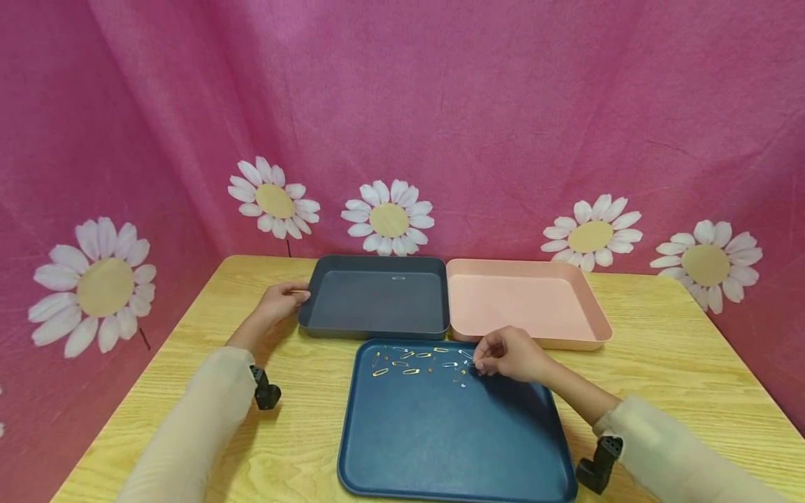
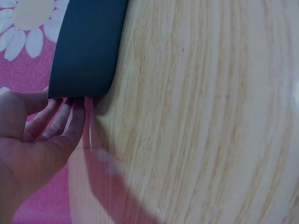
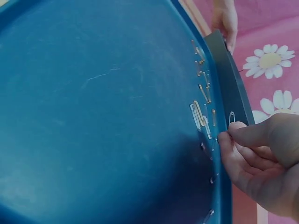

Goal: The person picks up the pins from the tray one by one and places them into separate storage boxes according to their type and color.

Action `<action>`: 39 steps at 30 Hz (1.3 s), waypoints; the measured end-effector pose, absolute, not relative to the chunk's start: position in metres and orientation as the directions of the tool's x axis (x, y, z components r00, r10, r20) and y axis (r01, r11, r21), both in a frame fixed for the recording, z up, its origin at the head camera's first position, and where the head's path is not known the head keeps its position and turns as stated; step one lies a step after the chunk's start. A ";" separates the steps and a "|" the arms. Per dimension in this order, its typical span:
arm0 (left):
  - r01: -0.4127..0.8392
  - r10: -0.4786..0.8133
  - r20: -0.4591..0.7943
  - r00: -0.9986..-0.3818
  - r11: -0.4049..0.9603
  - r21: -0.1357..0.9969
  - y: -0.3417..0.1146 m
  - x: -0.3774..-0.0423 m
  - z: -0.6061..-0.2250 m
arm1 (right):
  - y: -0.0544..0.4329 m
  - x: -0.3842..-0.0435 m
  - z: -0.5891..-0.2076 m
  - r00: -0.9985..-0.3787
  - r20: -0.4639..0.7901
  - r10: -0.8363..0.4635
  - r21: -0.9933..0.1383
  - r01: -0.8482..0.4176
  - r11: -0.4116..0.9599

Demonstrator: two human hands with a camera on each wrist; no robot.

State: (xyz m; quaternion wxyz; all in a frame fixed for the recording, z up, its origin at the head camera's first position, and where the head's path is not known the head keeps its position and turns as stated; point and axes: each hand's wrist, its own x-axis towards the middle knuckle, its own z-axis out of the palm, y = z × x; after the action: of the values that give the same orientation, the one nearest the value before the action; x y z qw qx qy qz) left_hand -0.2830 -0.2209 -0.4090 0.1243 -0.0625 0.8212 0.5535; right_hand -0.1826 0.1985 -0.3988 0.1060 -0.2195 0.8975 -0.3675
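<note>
My right hand (image 1: pixel 512 355) pinches a silver safety pin (image 3: pixel 231 116) between thumb and forefinger, above the far right part of the blue tray (image 1: pixel 453 447). Gold safety pins (image 1: pixel 411 372) and silver safety pins (image 1: pixel 450 365) lie scattered along that tray's far side, with a few tiny pieces among them too small to make out. At the left end of the dark grey tray (image 1: pixel 377 307), my left hand (image 1: pixel 283 302) holds the wall, thumb at the rim and fingers against the outside. One silver safety pin (image 1: pixel 399 278) lies inside the grey tray.
A pink tray (image 1: pixel 522 307) stands right beside the grey one, both behind the blue tray. All three rest on a wooden table (image 1: pixel 295 433). A pink cloth (image 1: pixel 478 126) with daisies hangs behind the table and along its sides.
</note>
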 end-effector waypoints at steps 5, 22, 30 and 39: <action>-0.241 0.021 -0.270 -0.963 0.394 0.887 -0.222 -0.283 -0.410 | 0.192 -0.190 -0.395 -0.889 -0.028 -0.457 -0.730 -0.294 0.616; -0.244 0.032 -0.277 -0.960 0.388 0.889 -0.224 -0.278 -0.414 | 0.175 -0.215 -0.387 -0.889 -0.139 -0.436 -0.861 -0.110 0.498; -0.248 0.021 -0.277 -0.961 0.390 0.887 -0.223 -0.280 -0.415 | 0.166 -0.231 -0.374 -0.910 -0.167 -0.380 -0.836 -0.074 0.544; -0.238 0.003 -0.262 -0.965 0.409 0.881 -0.222 -0.285 -0.413 | 0.155 -0.253 -0.362 -0.911 -0.167 -0.376 -0.823 -0.081 0.562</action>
State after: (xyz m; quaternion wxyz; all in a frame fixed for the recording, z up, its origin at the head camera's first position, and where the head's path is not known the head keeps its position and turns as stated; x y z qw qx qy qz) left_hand -0.2847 -0.2221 -0.4134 0.1118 -0.0706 0.8318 0.5391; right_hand -0.2532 0.1551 -0.3617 0.1644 -0.1316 0.8684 -0.4489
